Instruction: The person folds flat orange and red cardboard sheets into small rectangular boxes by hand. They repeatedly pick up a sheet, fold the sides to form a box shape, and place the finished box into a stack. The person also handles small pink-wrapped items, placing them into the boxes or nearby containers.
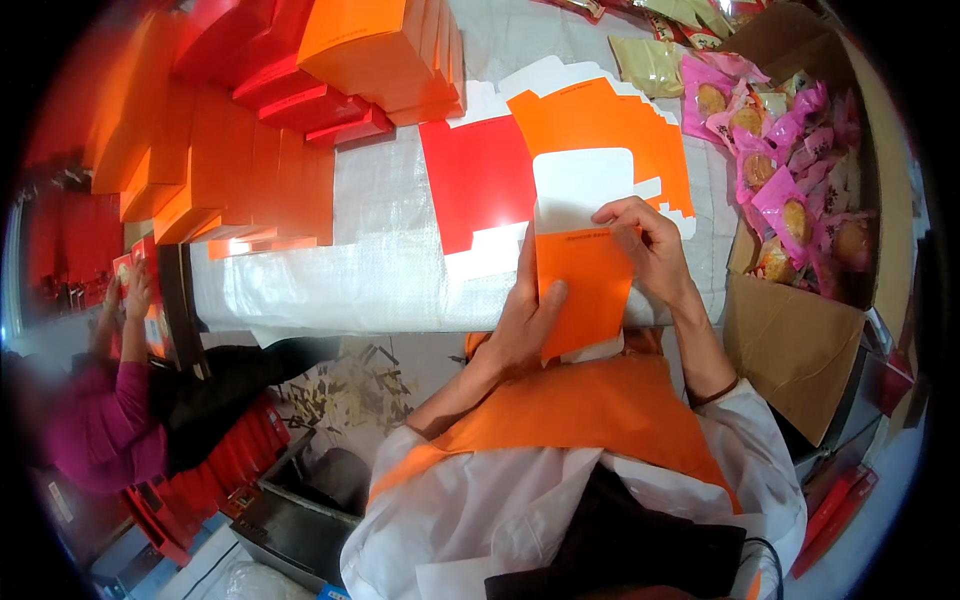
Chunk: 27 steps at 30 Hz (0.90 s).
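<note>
An orange folding carton (590, 285) with a raised white end flap is held upright in front of my chest. My left hand (526, 322) grips its left side, the thumb lying across the orange face. At the carton's upper right edge my right hand (652, 245) has bent fingers, with the fingertips against the base of the white flap. Just beyond the carton lies a fanned stack of flat orange carton blanks (575, 115) with white tabs. A flat red carton blank (480, 180) is beside that stack on the left.
Folded orange boxes (375, 40) and red boxes (310, 108) are piled at the far left of the white-covered table (380, 280). To the right, an open cardboard box (790, 340) holds pink-wrapped pastries (785, 205). A co-worker in a purple top (110, 430) sits at left.
</note>
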Available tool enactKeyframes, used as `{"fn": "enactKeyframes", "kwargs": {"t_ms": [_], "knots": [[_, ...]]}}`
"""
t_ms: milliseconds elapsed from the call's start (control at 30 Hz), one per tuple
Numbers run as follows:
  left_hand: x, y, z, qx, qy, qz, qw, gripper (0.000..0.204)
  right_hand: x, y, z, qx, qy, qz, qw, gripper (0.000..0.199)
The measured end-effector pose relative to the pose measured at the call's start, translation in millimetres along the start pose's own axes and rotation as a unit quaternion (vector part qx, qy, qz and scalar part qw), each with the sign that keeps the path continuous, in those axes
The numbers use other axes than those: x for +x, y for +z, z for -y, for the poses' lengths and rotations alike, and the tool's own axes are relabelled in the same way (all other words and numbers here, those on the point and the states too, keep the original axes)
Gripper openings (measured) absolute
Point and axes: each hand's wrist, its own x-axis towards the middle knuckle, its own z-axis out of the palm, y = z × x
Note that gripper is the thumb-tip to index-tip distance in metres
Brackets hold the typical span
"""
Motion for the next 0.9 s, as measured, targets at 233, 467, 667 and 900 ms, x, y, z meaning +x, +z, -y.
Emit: {"fn": "enactKeyframes", "kwargs": {"t_ms": [233, 467, 667, 900], "knots": [[24, -7, -10, -0.038, 0.025, -0.041, 0.998, 0.052, -3, -5, 3, -0.037, 0.009, -0.022, 0.999, 0.021], [45, -20, -4, -0.077, -0.028, -0.06, 0.995, 0.037, 10, -11, -6, 0.035, 0.074, -0.023, 0.996, 0.028], [74, -39, -16, 0.041, 0.008, 0.06, 0.997, 0.037, 25, -8, 6, 0.101, 0.144, 0.023, 0.984, 0.031], [68, -30, -16, 0.057, -0.023, -0.02, 0.998, 0.017, 16, 2, -3, 0.078, 0.123, -0.04, 0.989, 0.025]]}}
